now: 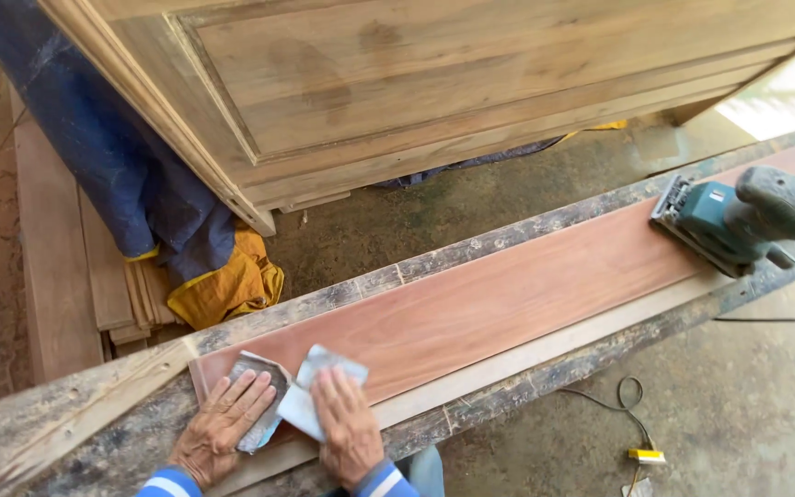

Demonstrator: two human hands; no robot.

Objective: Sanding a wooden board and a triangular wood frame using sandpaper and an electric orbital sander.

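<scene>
Sandpaper point(301, 400) lies under both hands point(287, 423) on board point(508, 294).

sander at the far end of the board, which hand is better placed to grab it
Right, though neither is close. The sander sits far along the reddish board on the person's right; the right hand is nearer to it than the left hand. Both press sandpaper.

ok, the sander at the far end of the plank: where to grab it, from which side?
Take the electric sander by its grey rear handle, coming from above on the right. It sits flat, pad down, on the reddish plank, handle raised and pointing right, clear of the teal body. Both hands, left hand and right hand, press sandpaper sheets.
</scene>
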